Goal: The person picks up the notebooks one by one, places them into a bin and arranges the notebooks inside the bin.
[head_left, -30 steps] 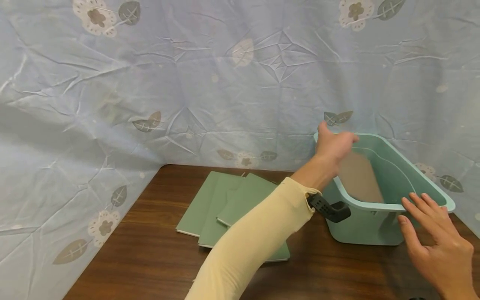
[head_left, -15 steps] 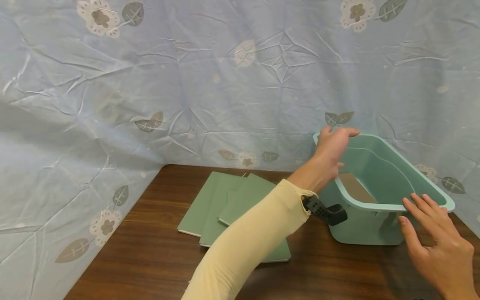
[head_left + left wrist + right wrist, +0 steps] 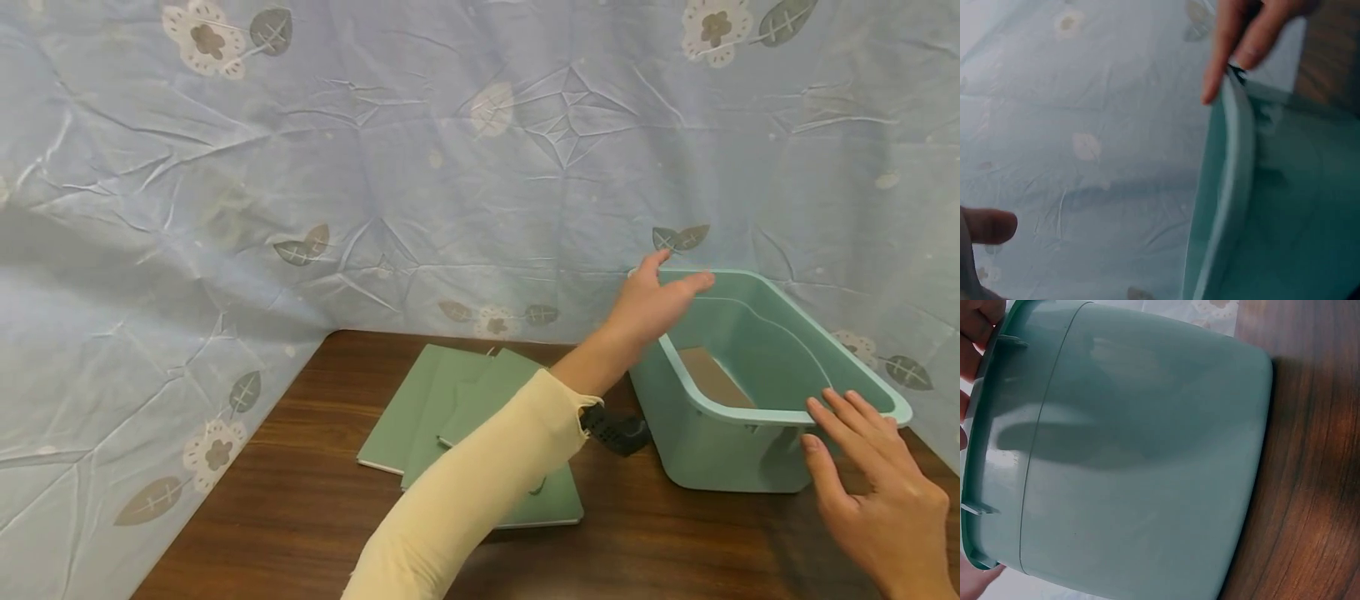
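My left hand (image 3: 651,304), below a cream sleeve (image 3: 465,492), hovers by the left rim of a teal plastic tub (image 3: 738,454). Its thumb and fingers are spread, and nothing is in them. On the tub's near rim rest the straight fingers of my right hand (image 3: 877,492), the thumb against the outer wall. Inside the tub lies a flat tan book-like thing (image 3: 716,379) with a pale edge, partly hidden by the near wall. Several green notebooks (image 3: 487,396) overlap on the table left of the tub, partly behind my left forearm. The left wrist view shows the tub's rim (image 3: 1238,144).
A dark brown wooden table (image 3: 300,500) bears everything. Behind it and along the left hangs a pale blue floral cloth (image 3: 450,192), close to the tub's far side. A black wrist strap device (image 3: 618,432) sits under my left wrist.
The tan book-like thing dropped from beneath my left hand and now lies lower in the tub. My left hand has since drawn back leftward, fingers spread. My right hand stays on the rim.
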The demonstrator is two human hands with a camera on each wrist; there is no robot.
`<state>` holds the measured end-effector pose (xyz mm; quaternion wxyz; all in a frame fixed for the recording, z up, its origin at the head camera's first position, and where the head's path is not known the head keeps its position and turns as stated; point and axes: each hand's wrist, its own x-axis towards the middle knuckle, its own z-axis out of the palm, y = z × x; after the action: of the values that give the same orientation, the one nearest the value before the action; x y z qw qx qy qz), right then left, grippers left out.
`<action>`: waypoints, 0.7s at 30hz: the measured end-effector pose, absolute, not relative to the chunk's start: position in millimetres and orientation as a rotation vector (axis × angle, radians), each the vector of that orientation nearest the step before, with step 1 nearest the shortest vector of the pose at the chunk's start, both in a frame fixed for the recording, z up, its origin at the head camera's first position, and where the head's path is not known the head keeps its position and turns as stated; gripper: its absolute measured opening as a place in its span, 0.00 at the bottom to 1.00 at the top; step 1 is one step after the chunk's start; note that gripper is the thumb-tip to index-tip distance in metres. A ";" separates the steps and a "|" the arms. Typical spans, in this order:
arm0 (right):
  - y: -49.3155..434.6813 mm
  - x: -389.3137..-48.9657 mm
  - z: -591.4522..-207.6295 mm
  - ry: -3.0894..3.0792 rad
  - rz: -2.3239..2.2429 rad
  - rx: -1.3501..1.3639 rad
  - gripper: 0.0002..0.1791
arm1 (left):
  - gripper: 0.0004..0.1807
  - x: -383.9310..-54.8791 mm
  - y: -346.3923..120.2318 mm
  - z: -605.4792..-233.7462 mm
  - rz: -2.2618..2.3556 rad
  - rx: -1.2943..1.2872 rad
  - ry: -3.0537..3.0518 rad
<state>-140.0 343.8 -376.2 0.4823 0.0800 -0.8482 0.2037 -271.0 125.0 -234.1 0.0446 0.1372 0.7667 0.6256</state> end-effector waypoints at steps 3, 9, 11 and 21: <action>343.4 -140.3 -376.5 -2.066 0.502 0.202 0.23 | 0.37 -268.4 116.5 -239.6 1.594 0.641 2.659; 344.9 -140.6 -378.0 -2.058 0.500 0.222 0.22 | 0.36 -260.6 99.8 -248.7 0.952 0.927 3.058; 345.4 -140.2 -378.3 -2.056 0.501 0.222 0.22 | 0.35 -257.8 95.2 -251.1 0.741 0.983 3.143; 344.4 -140.0 -379.0 -2.043 0.501 0.205 0.21 | 0.37 -257.7 66.2 -265.8 0.071 1.115 3.311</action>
<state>-140.0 344.4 -379.0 0.4916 0.0845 -0.8418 0.2064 -257.7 66.2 -265.8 -0.1757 0.3140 0.9328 0.0201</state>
